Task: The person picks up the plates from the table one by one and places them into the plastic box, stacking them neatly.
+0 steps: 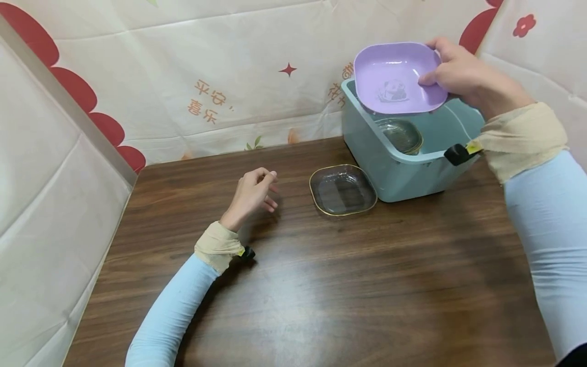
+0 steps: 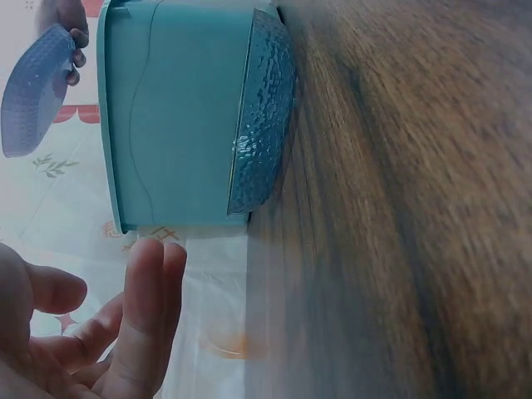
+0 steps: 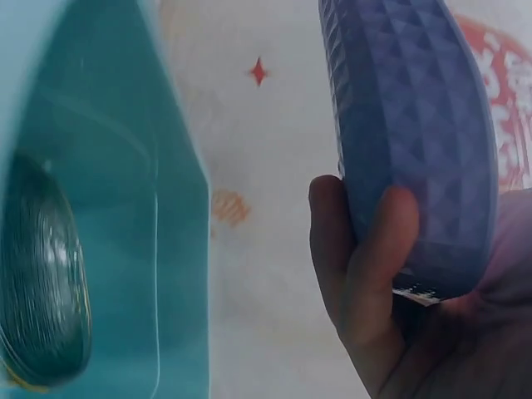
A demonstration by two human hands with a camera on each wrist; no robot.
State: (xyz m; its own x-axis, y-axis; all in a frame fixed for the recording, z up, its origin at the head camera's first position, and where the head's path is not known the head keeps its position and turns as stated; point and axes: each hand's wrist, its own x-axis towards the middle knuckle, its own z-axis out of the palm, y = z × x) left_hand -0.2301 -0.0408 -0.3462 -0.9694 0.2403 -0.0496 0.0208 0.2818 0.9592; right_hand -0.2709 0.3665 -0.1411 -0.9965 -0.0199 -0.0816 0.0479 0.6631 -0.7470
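My right hand (image 1: pixel 463 74) pinches the right edge of a purple square dish (image 1: pixel 399 76) with a panda print, holding it tilted above the teal tub. In the right wrist view the dish's faceted underside (image 3: pixel 424 141) faces the camera, with fingertips pressed against it. My left hand (image 1: pixel 254 196) hovers over the table, fingers loosely bent and holding nothing. To its right a clear smoky dish (image 1: pixel 343 190) with a gold rim lies on the table, close against the tub.
The teal tub (image 1: pixel 390 176) stands at the back right of the wooden table (image 1: pixel 284 285). Inside it are clear gold-rimmed dishes (image 1: pixel 403 135), apparently stacked. A printed cloth (image 1: pixel 257 86) hangs behind the table, and pale sheeting (image 1: pixel 50 204) covers the left side.
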